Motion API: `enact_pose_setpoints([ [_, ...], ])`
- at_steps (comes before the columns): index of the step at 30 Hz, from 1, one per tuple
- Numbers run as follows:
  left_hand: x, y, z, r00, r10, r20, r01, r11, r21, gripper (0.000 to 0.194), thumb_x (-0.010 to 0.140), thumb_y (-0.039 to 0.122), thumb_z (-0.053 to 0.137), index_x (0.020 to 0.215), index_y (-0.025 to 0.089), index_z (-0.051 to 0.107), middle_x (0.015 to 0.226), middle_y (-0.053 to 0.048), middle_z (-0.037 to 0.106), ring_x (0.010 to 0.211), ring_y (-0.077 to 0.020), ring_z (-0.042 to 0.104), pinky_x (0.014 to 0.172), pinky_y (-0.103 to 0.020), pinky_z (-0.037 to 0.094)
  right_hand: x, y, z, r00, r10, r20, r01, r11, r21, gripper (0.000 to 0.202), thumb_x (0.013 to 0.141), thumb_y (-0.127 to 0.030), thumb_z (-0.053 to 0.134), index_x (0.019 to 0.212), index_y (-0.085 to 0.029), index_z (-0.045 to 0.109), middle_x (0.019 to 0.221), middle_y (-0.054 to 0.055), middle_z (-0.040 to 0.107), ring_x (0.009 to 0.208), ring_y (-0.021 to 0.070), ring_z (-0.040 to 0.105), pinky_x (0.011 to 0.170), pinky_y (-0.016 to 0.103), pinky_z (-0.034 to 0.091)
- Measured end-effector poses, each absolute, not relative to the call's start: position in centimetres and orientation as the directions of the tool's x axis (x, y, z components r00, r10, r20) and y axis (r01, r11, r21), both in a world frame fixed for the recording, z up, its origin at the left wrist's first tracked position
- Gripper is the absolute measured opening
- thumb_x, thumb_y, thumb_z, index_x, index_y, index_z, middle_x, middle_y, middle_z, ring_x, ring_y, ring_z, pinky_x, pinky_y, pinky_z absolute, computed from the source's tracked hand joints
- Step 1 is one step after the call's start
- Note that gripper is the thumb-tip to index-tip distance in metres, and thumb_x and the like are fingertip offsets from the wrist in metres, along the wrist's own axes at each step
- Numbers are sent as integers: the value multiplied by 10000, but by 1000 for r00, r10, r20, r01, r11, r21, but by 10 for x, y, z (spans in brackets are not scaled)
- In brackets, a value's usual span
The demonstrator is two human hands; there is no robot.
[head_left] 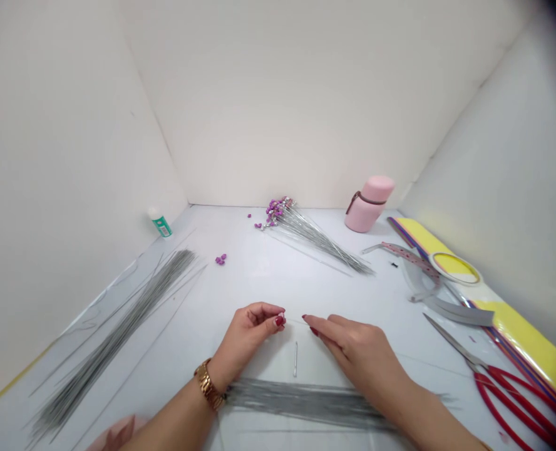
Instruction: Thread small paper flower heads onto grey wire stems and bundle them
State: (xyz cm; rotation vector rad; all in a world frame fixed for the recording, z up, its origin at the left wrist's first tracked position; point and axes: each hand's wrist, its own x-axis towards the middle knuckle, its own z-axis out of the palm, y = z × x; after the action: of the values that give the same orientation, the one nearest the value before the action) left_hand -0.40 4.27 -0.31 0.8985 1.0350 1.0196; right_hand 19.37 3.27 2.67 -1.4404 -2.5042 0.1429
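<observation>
My left hand [250, 331], with a gold watch at the wrist, pinches a tiny pale piece [282, 317] between thumb and forefinger; its kind is too small to make out. From there a thin wire [297, 321] runs right to my right hand [353, 343], whose thumb and fingers are closed on it. Just below the gap between the hands lies a short metal nail [295, 360] on the white table. A bundle of grey wires [301, 401] lies crosswise under my forearms.
Another wire bundle [128, 332] lies left, near purple beads [220, 259] and a glue stick [161, 224]. Wires tipped with purple and silver beads [318, 235] lie behind. A pink bottle [369, 203], tape roll [455, 268], yellow sheets [531, 338] and red-handled scissors [487, 373] are right.
</observation>
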Motion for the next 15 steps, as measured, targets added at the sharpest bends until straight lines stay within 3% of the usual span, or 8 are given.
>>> enact_pose_setpoints([
  [15, 3, 36, -5, 248, 945, -213, 16, 216, 976, 134, 691, 253, 638, 773, 154, 674, 744, -39, 693, 709, -155, 601, 682, -261, 463, 182, 31, 10, -553, 829, 87, 766, 547, -337, 227, 844, -114, 394, 916, -223, 580, 738, -2, 652, 650, 133, 598, 553, 217, 368],
])
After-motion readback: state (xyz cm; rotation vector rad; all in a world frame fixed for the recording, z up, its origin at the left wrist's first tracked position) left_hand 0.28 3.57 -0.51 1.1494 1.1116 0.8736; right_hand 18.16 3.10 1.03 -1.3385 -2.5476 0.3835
